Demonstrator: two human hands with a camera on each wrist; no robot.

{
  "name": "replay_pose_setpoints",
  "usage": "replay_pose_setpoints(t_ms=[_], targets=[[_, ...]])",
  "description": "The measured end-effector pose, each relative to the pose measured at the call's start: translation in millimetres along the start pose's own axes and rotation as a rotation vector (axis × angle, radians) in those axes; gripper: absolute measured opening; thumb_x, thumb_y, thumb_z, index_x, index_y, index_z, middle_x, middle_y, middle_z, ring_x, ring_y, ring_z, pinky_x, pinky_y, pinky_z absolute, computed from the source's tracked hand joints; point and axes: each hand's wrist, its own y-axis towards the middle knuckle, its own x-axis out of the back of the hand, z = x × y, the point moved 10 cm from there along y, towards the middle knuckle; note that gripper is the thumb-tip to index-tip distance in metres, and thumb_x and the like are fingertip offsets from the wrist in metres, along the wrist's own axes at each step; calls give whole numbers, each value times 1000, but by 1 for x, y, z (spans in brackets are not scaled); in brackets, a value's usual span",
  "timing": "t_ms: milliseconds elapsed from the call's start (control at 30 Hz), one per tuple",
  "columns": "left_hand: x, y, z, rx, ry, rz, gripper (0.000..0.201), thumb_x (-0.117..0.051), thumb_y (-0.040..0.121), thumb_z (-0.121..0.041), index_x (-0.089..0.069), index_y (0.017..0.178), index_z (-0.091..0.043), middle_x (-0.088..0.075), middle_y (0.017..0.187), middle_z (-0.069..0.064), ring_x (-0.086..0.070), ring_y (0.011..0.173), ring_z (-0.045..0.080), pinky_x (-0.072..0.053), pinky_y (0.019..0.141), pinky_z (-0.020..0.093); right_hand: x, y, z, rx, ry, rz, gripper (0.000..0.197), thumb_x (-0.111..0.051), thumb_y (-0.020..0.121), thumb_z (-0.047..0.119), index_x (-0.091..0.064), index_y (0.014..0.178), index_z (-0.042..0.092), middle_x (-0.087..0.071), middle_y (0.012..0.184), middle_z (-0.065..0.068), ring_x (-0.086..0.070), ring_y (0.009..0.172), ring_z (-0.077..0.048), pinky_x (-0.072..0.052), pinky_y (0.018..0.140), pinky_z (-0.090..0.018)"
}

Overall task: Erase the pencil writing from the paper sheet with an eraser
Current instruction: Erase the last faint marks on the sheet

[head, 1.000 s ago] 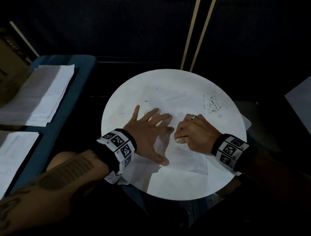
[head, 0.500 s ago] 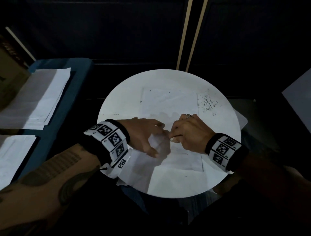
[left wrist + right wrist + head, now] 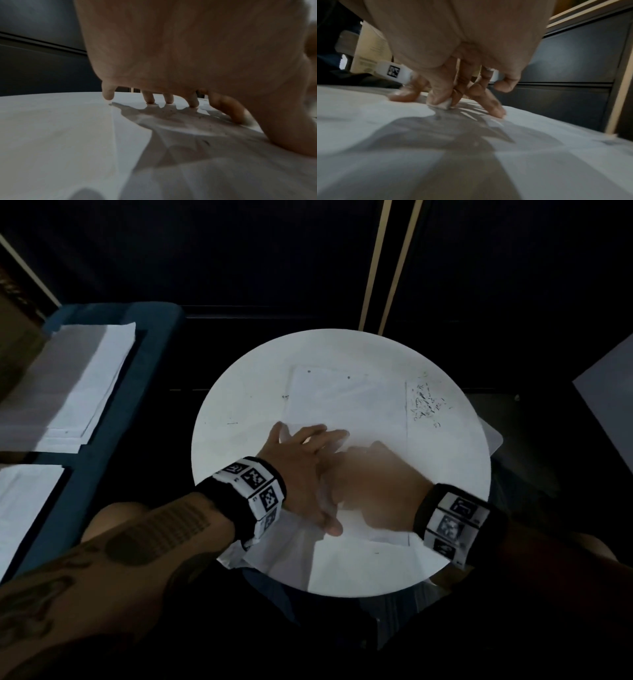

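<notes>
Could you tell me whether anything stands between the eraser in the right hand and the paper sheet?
Nothing visible does. The right hand pinches the white eraser with its lower edge down on the paper sheet. The left hand presses the sheet beside it.

My left hand (image 3: 301, 474) rests on the white paper sheet (image 3: 346, 405) on the round white table (image 3: 239, 419); my right hand (image 3: 376, 487) lies just beside it, eraser crumbs (image 3: 426, 402) behind.

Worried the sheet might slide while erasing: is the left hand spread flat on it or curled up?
Spread: left hand lies on the paper sheet, fingertips splayed and touching it.
</notes>
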Motion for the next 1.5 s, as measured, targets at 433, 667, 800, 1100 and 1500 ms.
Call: replay_pose_setpoints(t_ms=[433,667,800,1100,1500], targets=[[0,5,-1,-52,-67,-47,129,-64,55,-99,9,155,-61,23,170,-20,22,158,16,10,118,74,17,-2,-54,-208,-118,31,9,-75,88,23,-75,87,31,-69,90,14,-55,102,-21,-37,81,-42],[-2,7,1,-52,5,-46,132,-55,56,-104,9,160,-52,27,169,-17,26,157,18,16,123,61,7,7,0,-71,4,26,25,-77,70,13,-75,79,36,-70,87,19,-59,92,-20,-36,72,-37],[0,8,-1,-65,-5,-60,131,-56,56,-104,8,159,-54,25,170,-15,22,158,20,15,123,63,13,0,-34,-236,-63,-49,17,-76,77,15,-76,79,32,-69,83,15,-56,94,-24,-38,76,-40],[3,8,-1,-79,-22,-78,131,-61,57,-101,12,157,-58,23,171,-14,21,159,21,15,122,66,20,-10,-48,-392,-154,-40,18,-81,64,14,-74,71,29,-65,69,7,-56,81,-26,-29,73,-37],[5,-2,-1,-9,-37,-151,129,-54,54,-106,9,156,-60,12,171,-16,8,158,24,11,123,62,32,-56,-94,-686,289,-218,11,-73,89,27,-78,79,24,-73,75,5,-66,75,-18,-51,88,-33]])
